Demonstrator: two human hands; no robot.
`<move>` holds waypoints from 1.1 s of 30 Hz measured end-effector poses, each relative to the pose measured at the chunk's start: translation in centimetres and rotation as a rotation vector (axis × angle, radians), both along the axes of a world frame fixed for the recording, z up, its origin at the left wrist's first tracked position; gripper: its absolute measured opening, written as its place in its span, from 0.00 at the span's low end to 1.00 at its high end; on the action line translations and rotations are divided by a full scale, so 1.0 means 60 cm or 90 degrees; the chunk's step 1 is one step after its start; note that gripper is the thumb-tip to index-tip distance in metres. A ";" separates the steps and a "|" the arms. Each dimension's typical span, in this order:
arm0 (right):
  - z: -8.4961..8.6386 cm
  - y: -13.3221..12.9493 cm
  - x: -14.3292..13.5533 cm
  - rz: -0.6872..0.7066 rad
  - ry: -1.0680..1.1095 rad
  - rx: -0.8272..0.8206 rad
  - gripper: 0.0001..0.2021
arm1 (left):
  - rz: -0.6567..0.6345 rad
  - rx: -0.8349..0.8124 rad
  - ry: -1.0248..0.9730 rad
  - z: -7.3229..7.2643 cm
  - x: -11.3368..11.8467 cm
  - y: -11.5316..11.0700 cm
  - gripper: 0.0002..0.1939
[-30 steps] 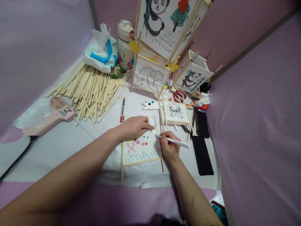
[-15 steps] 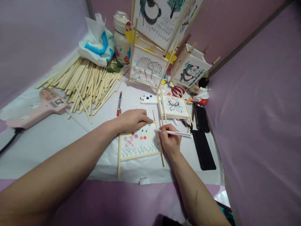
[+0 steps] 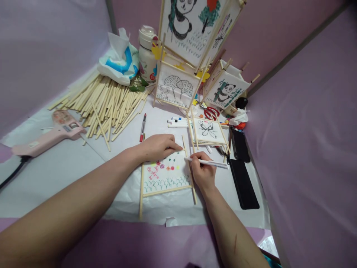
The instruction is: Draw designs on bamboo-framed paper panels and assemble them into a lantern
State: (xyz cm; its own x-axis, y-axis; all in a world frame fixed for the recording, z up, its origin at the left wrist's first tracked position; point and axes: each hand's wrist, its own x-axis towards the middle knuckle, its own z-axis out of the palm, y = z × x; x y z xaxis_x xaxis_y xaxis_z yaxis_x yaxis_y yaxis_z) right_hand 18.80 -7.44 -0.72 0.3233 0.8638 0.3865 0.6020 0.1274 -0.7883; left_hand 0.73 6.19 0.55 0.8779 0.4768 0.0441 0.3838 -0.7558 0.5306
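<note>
My right hand (image 3: 204,172) grips a white marker pen (image 3: 213,163), its tip over the right edge of a drawing (image 3: 164,175) set in a thin wooden stick frame (image 3: 167,191). Pink, red, purple and yellow shapes and a row of green grass marks cover the paper. Across the top of this frame rests my left hand (image 3: 158,146), its fingers reaching toward the upper right corner and holding nothing. Part of the paper is hidden under it. A red-and-grey marker (image 3: 143,127) lies just beyond the left hand.
Wooden sticks (image 3: 103,106) are heaped at the back left, near a pink glue gun (image 3: 48,136). Behind stand a tissue pack (image 3: 119,63), a bottle (image 3: 147,56) and framed panda drawings (image 3: 225,91). Black phone-like slabs (image 3: 244,186) and red scissors (image 3: 211,112) lie right.
The camera view has tilted up slightly, so everything sits lower in the picture. Both hands keep nearly the same places on the frame, and the pen stays in my right hand.
</note>
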 end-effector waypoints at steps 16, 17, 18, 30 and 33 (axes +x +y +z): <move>0.000 -0.001 0.000 -0.001 0.008 -0.032 0.08 | 0.008 0.003 -0.006 -0.001 0.000 -0.001 0.17; 0.000 -0.001 0.000 0.000 0.007 -0.031 0.08 | 0.008 0.003 -0.006 -0.001 0.000 -0.001 0.17; 0.000 -0.001 0.000 0.000 0.006 -0.030 0.08 | 0.007 0.003 -0.007 -0.001 0.000 -0.001 0.17; -0.003 0.000 -0.001 -0.011 0.008 -0.050 0.09 | 0.011 -0.005 -0.002 -0.002 0.001 0.000 0.17; -0.002 0.000 -0.001 -0.004 0.014 -0.056 0.09 | 0.010 -0.006 0.004 0.002 0.000 -0.001 0.17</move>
State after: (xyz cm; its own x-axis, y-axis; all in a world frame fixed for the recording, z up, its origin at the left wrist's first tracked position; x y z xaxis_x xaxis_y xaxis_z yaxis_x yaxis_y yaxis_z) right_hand 18.76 -7.43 -0.84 0.3369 0.8916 0.3025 0.5852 0.0534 -0.8091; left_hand 0.74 6.12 0.65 0.8709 0.4903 0.0343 0.3984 -0.7451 0.5349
